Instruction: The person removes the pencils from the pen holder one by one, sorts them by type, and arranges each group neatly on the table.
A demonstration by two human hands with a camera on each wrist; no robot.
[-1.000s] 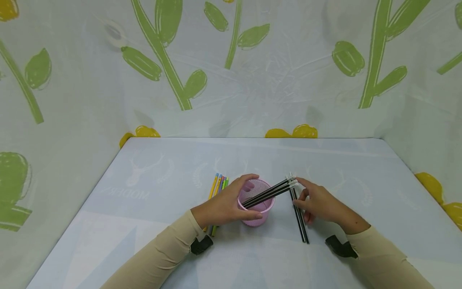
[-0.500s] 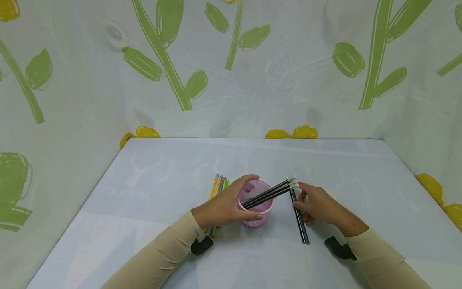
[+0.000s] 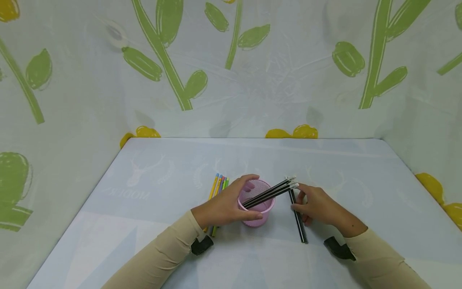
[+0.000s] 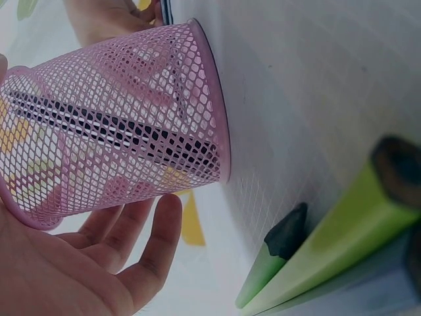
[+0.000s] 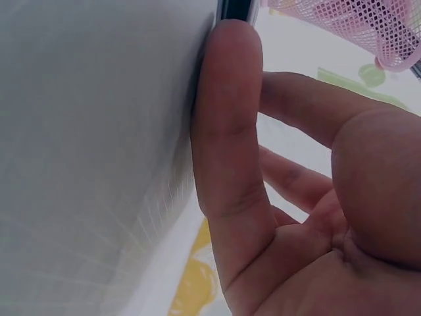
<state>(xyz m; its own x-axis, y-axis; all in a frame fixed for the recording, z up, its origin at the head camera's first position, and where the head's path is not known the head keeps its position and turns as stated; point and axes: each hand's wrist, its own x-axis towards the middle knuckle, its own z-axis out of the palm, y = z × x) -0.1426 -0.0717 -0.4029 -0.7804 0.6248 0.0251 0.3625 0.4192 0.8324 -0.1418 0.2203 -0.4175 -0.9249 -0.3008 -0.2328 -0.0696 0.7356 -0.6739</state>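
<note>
My left hand (image 3: 225, 202) grips a pink mesh pen cup (image 3: 258, 220) from its left side, fingers and thumb around the rim. Several black pencils (image 3: 265, 194) with pale ends lean out of the cup to the right. Through the mesh in the left wrist view, the pencils (image 4: 118, 128) run along its inside. To the right of the cup, my right hand (image 3: 317, 204) pinches a close pair of black pencils (image 3: 300, 224) lying on the table, its thumb on their left side. In the right wrist view, a digit of that hand (image 5: 230, 131) covers most of the dark pencil (image 5: 237, 9).
Coloured pencils (image 3: 213, 186), yellow, blue and green among them, lie on the table (image 3: 144, 241) left of the cup, partly under my left hand. A patterned wall covering (image 3: 281, 88) rises behind the table's far edge.
My right hand has shifted slightly, and the near ends of the black pencils on the table have moved a little left and closer together. My left hand and the cup have barely moved.
</note>
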